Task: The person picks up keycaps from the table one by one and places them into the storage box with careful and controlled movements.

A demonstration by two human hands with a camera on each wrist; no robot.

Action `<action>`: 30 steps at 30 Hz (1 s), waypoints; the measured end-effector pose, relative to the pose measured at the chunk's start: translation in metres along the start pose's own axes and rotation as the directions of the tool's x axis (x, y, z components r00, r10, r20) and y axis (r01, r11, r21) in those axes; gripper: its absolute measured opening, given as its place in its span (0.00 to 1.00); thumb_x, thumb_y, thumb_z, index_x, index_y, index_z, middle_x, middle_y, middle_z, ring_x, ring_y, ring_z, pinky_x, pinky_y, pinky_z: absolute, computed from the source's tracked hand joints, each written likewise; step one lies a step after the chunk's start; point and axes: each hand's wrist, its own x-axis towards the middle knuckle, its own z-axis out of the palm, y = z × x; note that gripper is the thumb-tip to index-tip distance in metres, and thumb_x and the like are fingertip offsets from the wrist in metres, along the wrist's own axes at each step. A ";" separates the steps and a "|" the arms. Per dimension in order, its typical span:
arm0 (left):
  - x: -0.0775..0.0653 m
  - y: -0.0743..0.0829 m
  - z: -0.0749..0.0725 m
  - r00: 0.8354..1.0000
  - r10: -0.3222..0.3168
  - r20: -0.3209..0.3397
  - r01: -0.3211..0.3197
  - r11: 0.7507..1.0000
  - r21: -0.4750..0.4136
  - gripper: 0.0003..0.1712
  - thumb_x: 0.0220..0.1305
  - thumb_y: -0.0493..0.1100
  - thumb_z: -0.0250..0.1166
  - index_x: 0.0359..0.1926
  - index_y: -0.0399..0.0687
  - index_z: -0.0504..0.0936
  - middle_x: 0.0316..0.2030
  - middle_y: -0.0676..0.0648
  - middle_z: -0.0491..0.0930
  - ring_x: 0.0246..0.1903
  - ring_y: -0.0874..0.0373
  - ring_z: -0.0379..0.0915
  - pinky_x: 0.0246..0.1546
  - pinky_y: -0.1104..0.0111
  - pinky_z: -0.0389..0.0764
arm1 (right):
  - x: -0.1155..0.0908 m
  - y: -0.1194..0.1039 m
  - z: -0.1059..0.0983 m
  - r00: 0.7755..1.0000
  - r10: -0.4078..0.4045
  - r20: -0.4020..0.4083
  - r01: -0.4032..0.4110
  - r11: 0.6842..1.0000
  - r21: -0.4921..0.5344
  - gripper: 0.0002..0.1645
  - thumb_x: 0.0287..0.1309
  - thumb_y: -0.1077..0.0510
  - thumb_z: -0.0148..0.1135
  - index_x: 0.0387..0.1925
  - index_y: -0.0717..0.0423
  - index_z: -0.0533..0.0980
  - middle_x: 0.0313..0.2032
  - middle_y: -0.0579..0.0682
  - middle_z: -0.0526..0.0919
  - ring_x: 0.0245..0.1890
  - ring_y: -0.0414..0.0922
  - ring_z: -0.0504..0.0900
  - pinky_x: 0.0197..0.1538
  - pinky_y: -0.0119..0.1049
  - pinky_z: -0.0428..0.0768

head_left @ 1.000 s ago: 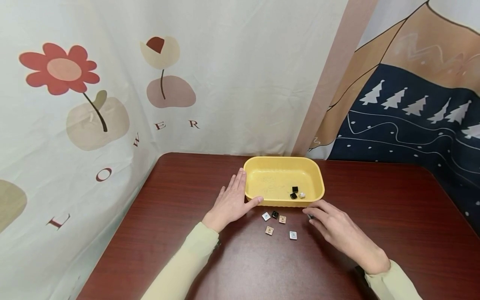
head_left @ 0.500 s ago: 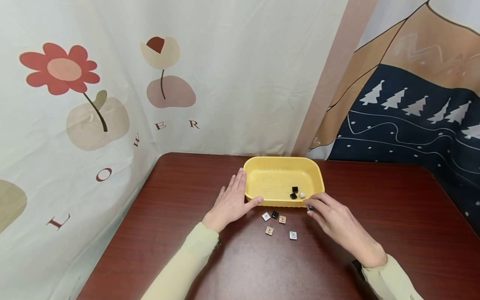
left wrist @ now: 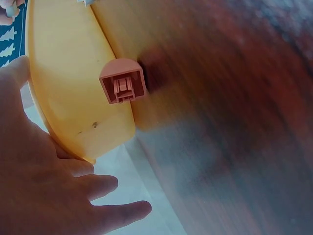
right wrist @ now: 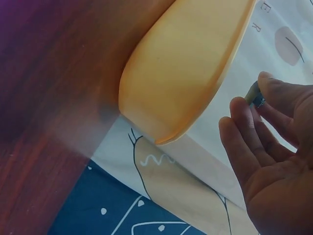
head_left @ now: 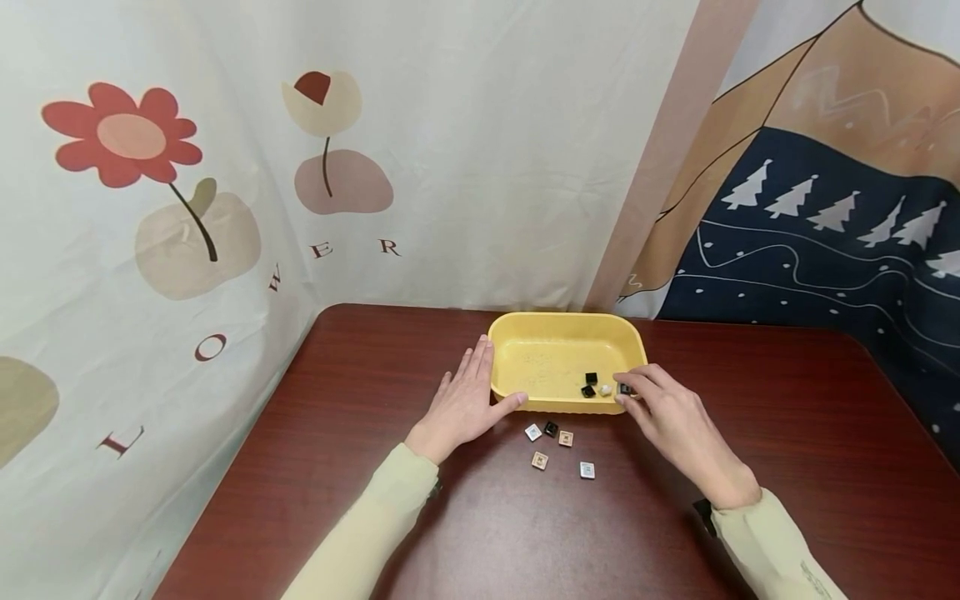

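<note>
In the head view, my right hand [head_left: 686, 429] pinches a dark keycap [head_left: 625, 389] between fingertips and thumb, over the front right corner of a yellow basin [head_left: 566, 407]. The right wrist view shows this keycap [right wrist: 256, 95] partly hidden by the fingers. My left hand [head_left: 461, 408] lies against the basin's left side, fingers straight and thumb at the front rim. Inside the basin are a black keycap [head_left: 591, 378], a second black keycap [head_left: 588, 391] and a white keycap [head_left: 605, 390].
Before the basin lie several keycaps: a white keycap [head_left: 533, 432], a black keycap [head_left: 551, 429], two tan ones and another white keycap [head_left: 587, 471]. In the left wrist view, a reddish-brown keycap [left wrist: 122, 81] shows its hollow underside. A printed curtain [head_left: 487, 167] hangs behind the table [head_left: 480, 533].
My right hand has risen from the table in front of the basin to over its front right corner, carrying the dark keycap. The left hand stays put against the basin.
</note>
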 end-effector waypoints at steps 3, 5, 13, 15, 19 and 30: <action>0.001 0.000 0.000 1.000 -0.002 0.001 0.002 1.000 0.002 0.64 0.67 0.81 0.49 0.83 0.43 0.40 0.83 0.45 0.38 0.80 0.43 0.42 0.71 0.37 0.57 | 0.004 0.003 0.001 1.000 0.020 0.010 -0.020 1.000 -0.007 0.19 0.53 0.66 0.77 0.48 0.62 0.84 0.42 0.53 0.82 0.35 0.46 0.82 0.37 0.45 0.85; 0.001 0.000 0.000 1.000 -0.003 0.004 0.003 1.000 0.003 0.63 0.67 0.80 0.49 0.84 0.43 0.40 0.83 0.46 0.37 0.80 0.44 0.42 0.72 0.37 0.57 | 0.008 0.004 0.001 0.999 0.034 0.018 -0.034 0.999 -0.010 0.20 0.54 0.66 0.77 0.50 0.63 0.84 0.42 0.54 0.82 0.35 0.46 0.82 0.36 0.45 0.84; 0.001 0.000 0.000 1.000 -0.008 0.007 0.007 1.000 0.002 0.63 0.67 0.80 0.49 0.84 0.43 0.40 0.83 0.47 0.36 0.80 0.44 0.42 0.72 0.38 0.57 | 0.018 0.008 0.007 0.997 0.070 0.024 -0.070 0.997 -0.009 0.19 0.53 0.67 0.78 0.48 0.65 0.84 0.41 0.57 0.84 0.35 0.50 0.84 0.36 0.48 0.85; 0.001 0.000 0.000 1.000 -0.009 0.006 0.009 1.000 0.002 0.63 0.67 0.81 0.49 0.84 0.43 0.40 0.83 0.47 0.36 0.80 0.44 0.42 0.72 0.38 0.57 | 0.020 0.010 0.008 0.997 0.070 0.030 -0.070 0.997 -0.021 0.18 0.53 0.67 0.77 0.47 0.65 0.84 0.41 0.57 0.84 0.36 0.51 0.84 0.37 0.49 0.85; 0.001 0.000 0.000 1.000 -0.007 0.001 0.007 1.000 0.004 0.63 0.67 0.81 0.49 0.84 0.43 0.41 0.83 0.46 0.37 0.80 0.43 0.42 0.71 0.37 0.57 | 0.024 0.014 0.011 0.995 0.077 0.058 -0.075 0.996 -0.047 0.17 0.55 0.67 0.77 0.47 0.66 0.85 0.41 0.58 0.84 0.37 0.52 0.85 0.39 0.49 0.85; 0.001 0.000 0.001 1.000 -0.005 -0.002 0.005 1.000 -0.001 0.63 0.67 0.81 0.49 0.84 0.43 0.40 0.83 0.46 0.37 0.80 0.43 0.42 0.71 0.37 0.57 | 0.032 0.022 0.021 0.985 0.095 0.142 -0.089 0.995 -0.047 0.16 0.57 0.69 0.74 0.48 0.67 0.84 0.44 0.60 0.83 0.41 0.54 0.85 0.44 0.51 0.85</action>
